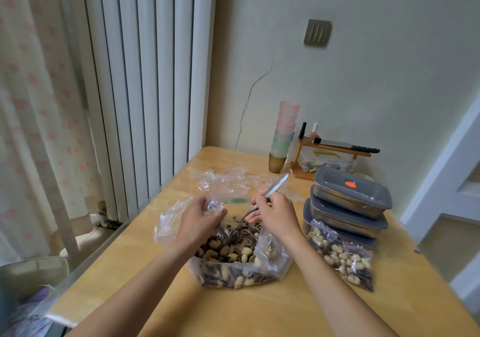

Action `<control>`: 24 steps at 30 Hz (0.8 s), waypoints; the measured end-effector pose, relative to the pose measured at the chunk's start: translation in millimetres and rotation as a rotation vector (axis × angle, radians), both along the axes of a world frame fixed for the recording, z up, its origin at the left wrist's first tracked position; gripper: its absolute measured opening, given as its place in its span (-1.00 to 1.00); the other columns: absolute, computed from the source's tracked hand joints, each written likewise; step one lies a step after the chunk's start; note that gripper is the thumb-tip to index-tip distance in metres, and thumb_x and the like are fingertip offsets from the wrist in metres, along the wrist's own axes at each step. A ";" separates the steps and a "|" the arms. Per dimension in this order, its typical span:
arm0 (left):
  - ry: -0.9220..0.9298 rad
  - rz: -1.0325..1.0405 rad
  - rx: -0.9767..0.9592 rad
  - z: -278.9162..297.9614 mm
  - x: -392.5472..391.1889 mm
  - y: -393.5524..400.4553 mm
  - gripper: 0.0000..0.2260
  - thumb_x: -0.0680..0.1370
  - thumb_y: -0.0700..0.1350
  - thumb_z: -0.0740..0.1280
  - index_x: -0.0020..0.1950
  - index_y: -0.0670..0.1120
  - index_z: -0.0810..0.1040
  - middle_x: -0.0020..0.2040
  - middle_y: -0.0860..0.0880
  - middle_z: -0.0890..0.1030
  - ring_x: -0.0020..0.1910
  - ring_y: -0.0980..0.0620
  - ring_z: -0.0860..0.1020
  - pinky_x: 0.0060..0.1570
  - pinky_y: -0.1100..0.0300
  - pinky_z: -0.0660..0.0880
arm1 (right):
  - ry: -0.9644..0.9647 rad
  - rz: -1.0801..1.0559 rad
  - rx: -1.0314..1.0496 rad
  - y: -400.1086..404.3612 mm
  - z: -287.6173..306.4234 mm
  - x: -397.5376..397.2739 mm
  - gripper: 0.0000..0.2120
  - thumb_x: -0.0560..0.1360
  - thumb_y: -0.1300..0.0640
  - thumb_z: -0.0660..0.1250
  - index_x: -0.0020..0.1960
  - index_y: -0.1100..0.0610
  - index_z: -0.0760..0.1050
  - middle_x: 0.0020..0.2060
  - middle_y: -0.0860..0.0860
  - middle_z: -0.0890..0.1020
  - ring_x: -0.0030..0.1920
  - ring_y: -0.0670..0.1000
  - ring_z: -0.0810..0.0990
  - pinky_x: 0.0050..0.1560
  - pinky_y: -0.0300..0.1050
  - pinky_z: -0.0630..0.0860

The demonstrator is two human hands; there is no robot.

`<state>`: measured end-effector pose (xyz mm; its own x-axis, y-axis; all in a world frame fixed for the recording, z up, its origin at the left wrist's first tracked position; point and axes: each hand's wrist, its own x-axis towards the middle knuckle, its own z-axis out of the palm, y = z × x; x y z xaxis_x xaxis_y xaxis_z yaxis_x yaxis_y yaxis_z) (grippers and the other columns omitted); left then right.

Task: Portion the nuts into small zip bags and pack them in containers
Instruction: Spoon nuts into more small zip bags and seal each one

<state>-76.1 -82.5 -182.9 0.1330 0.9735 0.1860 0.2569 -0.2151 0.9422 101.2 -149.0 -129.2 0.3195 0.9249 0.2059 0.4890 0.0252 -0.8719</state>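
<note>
Left hand point(201, 213) pinched the big bag's point(241, 266) limp, slippery rim; right hand point(276, 214) gripped the stiff spoon point(270, 192) mid-handle over loose nuts point(233, 251).

You see a honey-yellow wooden table point(259, 308). The nuts point(228, 256) in the clear big bag point(272, 261) mix cream peanuts with black-and-white striped sunflower seeds. Your spoon point(271, 191) is silver. The stacked containers point(348, 206) have grey lids, and the top one carries an orange dot point(350, 184). The stacked cups point(284, 131) run from pink through pale green to gold at the bottom. The curtain point(39, 103) is cream with pink blotches.
</note>
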 end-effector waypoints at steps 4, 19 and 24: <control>0.004 -0.023 0.025 -0.5 0.7 0.2 -0.77 0.51 -0.03 0.49 0.14 0.04 0.58 0.04 0.16 0.64 -0.08 0.29 0.60 -0.19 0.32 0.49 | 0.148 -0.028 -0.128 -2.0 3.5 3.7 -0.77 0.67 0.17 0.17 0.01 0.26 0.55 -0.33 0.15 0.74 -0.30 0.11 0.76 -0.20 -0.18 0.65; 0.089 0.002 0.067 -4.8 3.8 3.0 -0.80 0.51 -0.09 0.48 0.08 0.01 0.55 -0.01 0.09 0.64 -0.01 0.13 0.60 -0.08 0.20 0.55 | 0.134 -0.223 -0.014 -6.2 14.3 31.9 -0.77 0.65 0.12 0.21 -0.05 0.18 0.59 -0.37 0.11 0.72 -0.28 0.12 0.76 0.06 0.23 0.68; 0.238 -0.025 0.154 -2.7 12.3 -0.6 -0.79 0.50 -0.19 0.46 0.06 0.01 0.53 -0.10 0.04 0.64 -0.14 0.05 0.61 -0.20 0.06 0.61 | 0.011 -0.333 0.085 -10.3 28.8 29.4 -0.77 0.65 0.12 0.19 -0.10 0.11 0.56 -0.45 0.02 0.69 -0.33 0.02 0.72 0.08 0.17 0.67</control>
<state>-63.8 -83.1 -185.5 0.2145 0.9320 0.2922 0.4597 -0.3603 0.8117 130.6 -159.3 -100.3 0.6033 0.7494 0.2729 0.4734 -0.0612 -0.8787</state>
